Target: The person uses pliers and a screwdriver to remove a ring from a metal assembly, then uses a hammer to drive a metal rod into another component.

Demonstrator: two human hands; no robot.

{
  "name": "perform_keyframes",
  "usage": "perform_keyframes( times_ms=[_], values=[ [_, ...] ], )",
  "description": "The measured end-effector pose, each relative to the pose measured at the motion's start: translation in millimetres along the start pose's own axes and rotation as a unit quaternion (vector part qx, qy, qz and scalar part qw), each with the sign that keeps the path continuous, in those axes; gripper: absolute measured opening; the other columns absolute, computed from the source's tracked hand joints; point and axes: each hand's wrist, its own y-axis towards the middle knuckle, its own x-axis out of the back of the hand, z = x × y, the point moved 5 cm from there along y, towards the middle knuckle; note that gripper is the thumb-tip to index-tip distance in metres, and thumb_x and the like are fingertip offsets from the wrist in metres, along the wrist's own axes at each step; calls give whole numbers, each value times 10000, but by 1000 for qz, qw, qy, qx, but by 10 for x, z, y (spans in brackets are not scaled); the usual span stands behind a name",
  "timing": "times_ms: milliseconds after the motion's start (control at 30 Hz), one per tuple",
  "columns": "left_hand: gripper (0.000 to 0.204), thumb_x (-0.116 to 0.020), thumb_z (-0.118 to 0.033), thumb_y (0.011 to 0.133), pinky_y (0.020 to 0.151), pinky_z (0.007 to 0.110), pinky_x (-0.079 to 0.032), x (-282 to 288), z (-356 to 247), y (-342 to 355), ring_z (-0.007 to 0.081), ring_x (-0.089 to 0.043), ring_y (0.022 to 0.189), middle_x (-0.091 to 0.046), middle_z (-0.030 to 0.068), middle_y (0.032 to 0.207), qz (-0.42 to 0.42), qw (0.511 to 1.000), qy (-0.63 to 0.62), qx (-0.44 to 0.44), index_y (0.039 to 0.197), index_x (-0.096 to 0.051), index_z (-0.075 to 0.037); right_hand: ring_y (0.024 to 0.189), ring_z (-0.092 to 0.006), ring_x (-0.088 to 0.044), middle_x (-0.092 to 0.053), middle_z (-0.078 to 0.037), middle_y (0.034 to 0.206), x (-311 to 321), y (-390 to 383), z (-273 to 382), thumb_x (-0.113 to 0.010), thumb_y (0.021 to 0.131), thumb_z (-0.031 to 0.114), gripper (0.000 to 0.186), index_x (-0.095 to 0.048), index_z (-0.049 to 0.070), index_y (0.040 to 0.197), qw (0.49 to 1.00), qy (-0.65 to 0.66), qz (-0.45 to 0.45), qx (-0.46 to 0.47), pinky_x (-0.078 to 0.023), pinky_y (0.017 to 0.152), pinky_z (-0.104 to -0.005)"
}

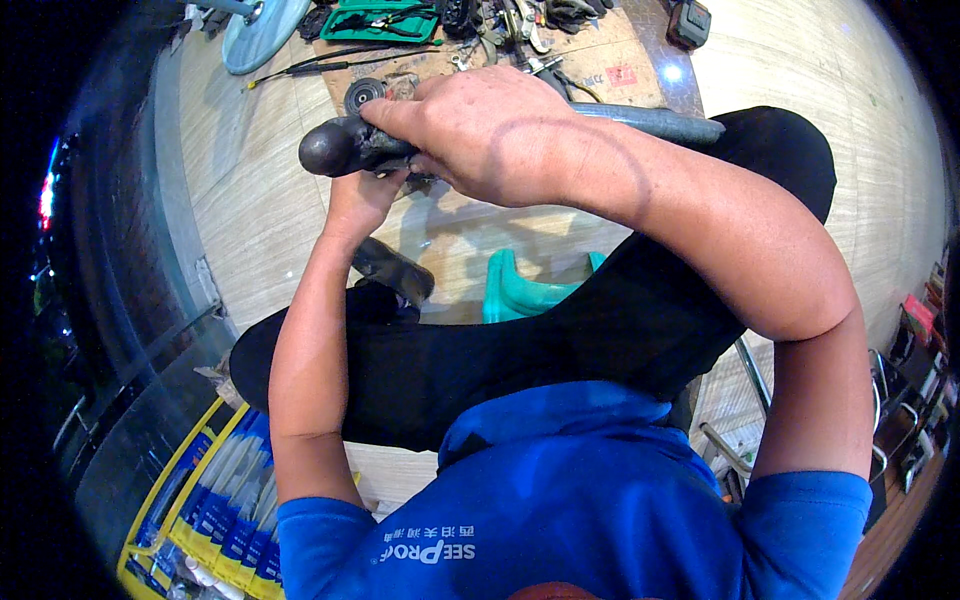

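Both hands are close together at the upper middle, around a dark, dirty metal piece point(333, 148) with a rounded knob at its left end. My right hand point(490, 130) lies over it, fingers curled round and the index finger along its top. Beneath it, my left hand point(362, 205) reaches up and grips from below; most of its fingers are hidden. A grey rounded bar point(650, 122) runs out from behind my right wrist toward my right knee; whether it joins the dark piece is hidden. Just beyond the hands lies a round ringed part point(363, 96), like a pulley or bearing.
A cardboard sheet point(610, 62) on the floor bears several tools and a green tray point(345, 22) with pliers. Thin black rods point(320, 62) lie at its left. A green plastic stool point(530, 292) stands between my legs. A yellow rack point(150, 520) holds blue packages at lower left.
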Motion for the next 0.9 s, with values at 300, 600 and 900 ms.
perform_keyframes(
  times_ms=[300,600,900],
  values=[
    [269,-686,-94,842,908,385,-493,-177,91,-75,258,-652,1046,-695,130,1074,13,999,50,-10,1104,-641,-50,861,-369,-679,-685,-177,856,24,-129,10,-600,828,128,247,-596,69,1069,994,29,-74,73,-530,710,-481],
    [243,-692,-95,822,817,399,-515,-232,198,-10,289,-666,964,-697,134,989,11,990,61,-128,1059,-648,-65,833,-364,-679,-682,-160,817,-99,-239,-32,-543,840,106,272,-598,70,1104,993,-5,-73,97,-534,688,-470],
    [184,-662,-90,835,819,396,-504,-251,185,14,295,-659,944,-695,132,955,14,988,76,-134,1016,-651,-63,830,-354,-681,-684,-158,824,-103,-318,-70,-532,849,119,320,-597,89,1161,995,0,-67,73,-533,688,-470]
  ],
)
